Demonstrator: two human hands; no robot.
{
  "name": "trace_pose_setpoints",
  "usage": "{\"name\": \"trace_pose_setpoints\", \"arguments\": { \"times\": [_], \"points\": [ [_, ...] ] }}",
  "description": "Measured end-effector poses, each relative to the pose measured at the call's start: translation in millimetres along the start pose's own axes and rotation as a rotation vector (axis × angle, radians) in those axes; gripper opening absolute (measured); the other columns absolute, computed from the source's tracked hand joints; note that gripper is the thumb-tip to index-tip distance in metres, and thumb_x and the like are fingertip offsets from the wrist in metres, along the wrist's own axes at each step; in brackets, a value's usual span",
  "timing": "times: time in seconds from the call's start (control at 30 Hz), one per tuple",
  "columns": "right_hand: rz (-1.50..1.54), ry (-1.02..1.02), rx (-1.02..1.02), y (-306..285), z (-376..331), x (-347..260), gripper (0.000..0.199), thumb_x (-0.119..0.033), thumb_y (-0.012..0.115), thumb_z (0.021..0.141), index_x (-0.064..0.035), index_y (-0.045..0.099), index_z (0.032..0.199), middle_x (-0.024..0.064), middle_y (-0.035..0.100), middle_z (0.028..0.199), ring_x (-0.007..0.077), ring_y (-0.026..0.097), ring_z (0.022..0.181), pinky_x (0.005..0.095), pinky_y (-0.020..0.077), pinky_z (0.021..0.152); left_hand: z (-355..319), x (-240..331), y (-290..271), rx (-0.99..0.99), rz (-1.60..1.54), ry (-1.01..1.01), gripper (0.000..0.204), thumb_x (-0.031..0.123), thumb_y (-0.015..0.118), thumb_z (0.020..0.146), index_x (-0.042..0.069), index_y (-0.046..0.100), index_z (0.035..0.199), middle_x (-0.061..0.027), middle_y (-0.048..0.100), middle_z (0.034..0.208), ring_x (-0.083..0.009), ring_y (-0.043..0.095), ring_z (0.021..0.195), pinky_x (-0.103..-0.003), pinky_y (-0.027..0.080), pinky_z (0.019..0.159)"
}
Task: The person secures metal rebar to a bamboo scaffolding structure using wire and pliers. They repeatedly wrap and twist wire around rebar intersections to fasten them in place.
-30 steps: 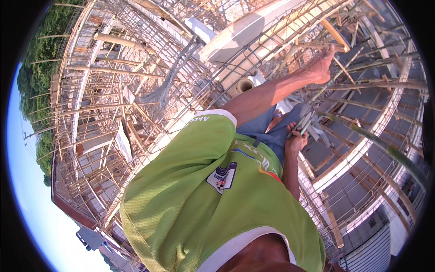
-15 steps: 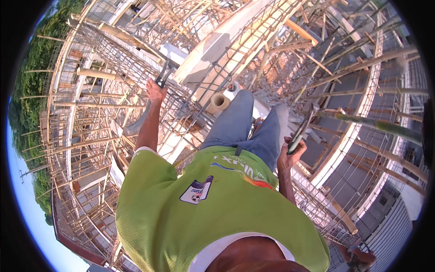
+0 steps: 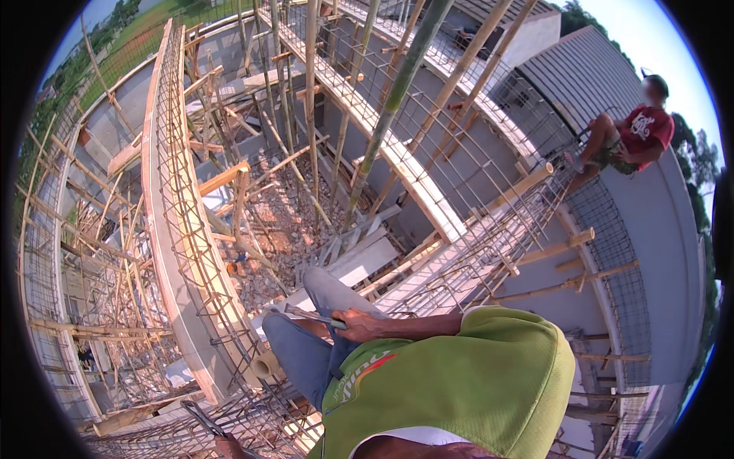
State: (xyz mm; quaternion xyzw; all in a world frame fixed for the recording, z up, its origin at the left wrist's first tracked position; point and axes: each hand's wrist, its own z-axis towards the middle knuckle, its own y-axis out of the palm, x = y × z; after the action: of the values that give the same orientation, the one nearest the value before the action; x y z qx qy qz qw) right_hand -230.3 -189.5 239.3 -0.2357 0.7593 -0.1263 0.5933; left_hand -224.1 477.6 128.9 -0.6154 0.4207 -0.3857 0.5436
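Rebar-lined formwork (image 3: 195,260) far left — right hand (image 3: 355,325) clasped around slim tool (image 3: 335,323) over trousers (image 3: 294,356); left hand (image 3: 229,446) by dark tool (image 3: 200,417) near left, can't tell grip — likely readying tools; next needs steady hold.

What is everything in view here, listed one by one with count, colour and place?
hand tool: one, greyish, in the right hand
slim tool-like object: one, dark, by the left hand
tube: one, tan, beside the knees
bamboo poles: many, green and tan, mostly upper middle
steel bar cages: several, dark, along the boards
boards: many, mostly pale tan, throughout
rubble: uncounted, reddish-brown, below the poles
ribbed roof: one, grey, upper right
seated person: one, dark red shirt, upper right
grass: one patch, green, upper left
shirt: one, green, lower middle
trousers: one pair, blue-grey, lower middle
right hand: one, brown, at the lap
left hand: one, partly visible, lower-left edge
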Motion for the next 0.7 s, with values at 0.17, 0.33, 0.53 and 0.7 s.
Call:
{"name": "trace_pose_setpoints", "arguments": {
  "times": [0.17, 0.33, 0.53, 0.7],
  "points": [
    [0.07, 0.079, -0.159, -13.9, -3.5, -33.7, 0.029, -0.019, 0.058, 0.088, 0.0009, 0.054, 0.109, 0.0238, 0.061, 0.082, 0.0397, 0.062, 0.077, 0.0471, 0.0454, 0.068, -14.3, -11.8, -9.6, 0.216, -0.067, -0.19, 0.036, 0.026, 0.07, 0.078, -0.004, 0.061, 0.096, -0.0237, 0.067, 0.088, -0.0372, 0.064, 0.076, -0.049, 0.049, 0.068],
    [0.135, -0.076, -0.114, 6.6, 24.7, -48.9, 0.032, -0.021, 0.063, 0.086, -0.0002, 0.055, 0.109, 0.0218, 0.06, 0.08, 0.0398, 0.061, 0.077, 0.0478, 0.0444, 0.069, -66.2, 16.8, -61.7, 0.547, -0.439, -0.353, 0.032, 0.019, 0.067, 0.08, -0.006, 0.058, 0.097, -0.0209, 0.067, 0.089, -0.0335, 0.062, 0.074, -0.048, 0.049, 0.068],
    [0.663, -0.179, -0.105, 2.6, 53.1, -93.4, 0.012, -0.003, 0.064, 0.088, -0.0023, 0.053, 0.092, 0.0055, 0.057, 0.067, 0.0093, 0.051, 0.047, 0.0269, 0.0457, 0.042, -76.1, 195.0, -198.9, 0.169, -0.233, 0.188, 0.053, 0.021, 0.076, 0.072, 0.001, 0.049, 0.113, -0.025, 0.059, 0.101, -0.0463, 0.058, 0.092, -0.051, 0.047, 0.074],
    [0.568, -0.332, -0.103, 5.9, 68.1, -131.1, 0.019, -0.002, 0.071, 0.083, 0.0001, 0.057, 0.097, 0.009, 0.065, 0.095, 0.0157, 0.062, 0.087, 0.0307, 0.051, 0.076, -116.5, 256.8, -213.3, 0.016, -0.257, 0.199, 0.051, 0.02, 0.079, 0.07, 0.006, 0.051, 0.111, -0.0207, 0.061, 0.102, -0.0431, 0.06, 0.094, -0.05, 0.049, 0.075]
  ]
}}
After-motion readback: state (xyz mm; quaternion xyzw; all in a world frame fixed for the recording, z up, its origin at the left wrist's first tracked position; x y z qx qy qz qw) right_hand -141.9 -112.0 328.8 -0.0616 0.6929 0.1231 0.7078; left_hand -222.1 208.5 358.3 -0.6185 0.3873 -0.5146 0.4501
